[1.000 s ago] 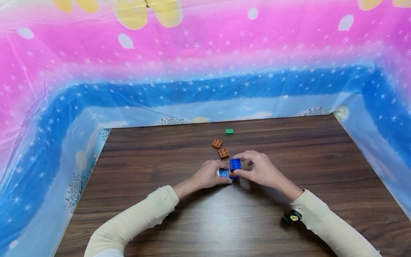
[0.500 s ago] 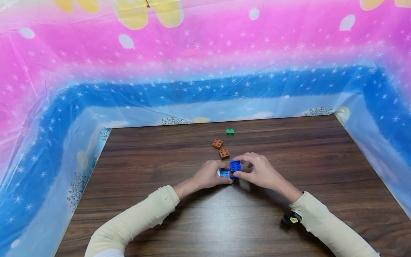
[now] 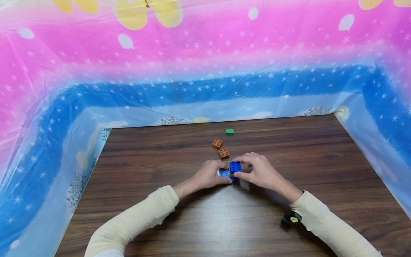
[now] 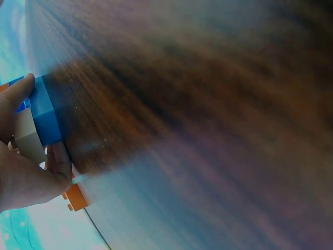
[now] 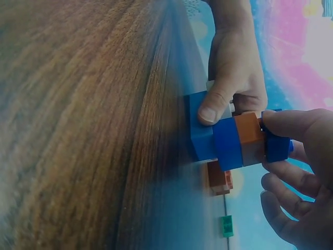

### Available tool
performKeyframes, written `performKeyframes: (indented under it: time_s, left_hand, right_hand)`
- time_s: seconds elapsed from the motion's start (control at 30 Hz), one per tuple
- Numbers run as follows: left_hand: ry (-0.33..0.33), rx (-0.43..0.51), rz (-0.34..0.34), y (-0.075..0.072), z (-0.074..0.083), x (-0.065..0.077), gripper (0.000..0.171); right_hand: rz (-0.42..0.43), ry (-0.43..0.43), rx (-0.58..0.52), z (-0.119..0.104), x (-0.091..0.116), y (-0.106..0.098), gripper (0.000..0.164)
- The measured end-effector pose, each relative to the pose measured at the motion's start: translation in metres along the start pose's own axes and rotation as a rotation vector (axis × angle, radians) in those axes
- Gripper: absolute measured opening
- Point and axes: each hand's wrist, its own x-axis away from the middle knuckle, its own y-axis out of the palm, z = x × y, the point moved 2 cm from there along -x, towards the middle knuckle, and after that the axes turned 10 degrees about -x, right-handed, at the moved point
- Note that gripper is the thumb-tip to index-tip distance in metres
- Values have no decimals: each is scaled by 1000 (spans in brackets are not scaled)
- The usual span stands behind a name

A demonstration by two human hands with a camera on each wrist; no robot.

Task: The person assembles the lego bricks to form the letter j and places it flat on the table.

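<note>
A small tower of toy building bricks stands between both hands. In the right wrist view a blue base brick (image 5: 200, 130) is lowest, then a dark blue brick (image 5: 228, 145), then an orange brick (image 5: 251, 139). My right hand (image 3: 261, 169) pinches the top dark blue brick (image 3: 235, 166) between thumb and fingers, right at the orange one's upper face. From the left, my left hand (image 3: 210, 174) grips the lower part, its thumb across the base brick's near side. A white brick (image 4: 28, 136) beside the base shows in the left wrist view, partly behind the left fingers.
Two loose orange bricks, a nearer one (image 3: 224, 153) and a farther one (image 3: 217, 143), lie beyond the tower on the wooden table (image 3: 154, 153). A green brick (image 3: 229, 131) lies near the back edge. A patterned cloth (image 3: 205, 82) surrounds the table.
The top dark blue brick has come down slightly with the right fingers, covering more of the orange brick beneath. My left hand keeps its place on the lower bricks.
</note>
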Motion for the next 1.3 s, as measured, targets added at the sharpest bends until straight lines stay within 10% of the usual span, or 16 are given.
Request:
performKeyframes:
  time_s: [1.3]
  left_hand:
    - [0, -11, 12, 1, 1, 1, 33]
  right_hand:
    - [-22, -25, 26, -2, -5, 0, 40]
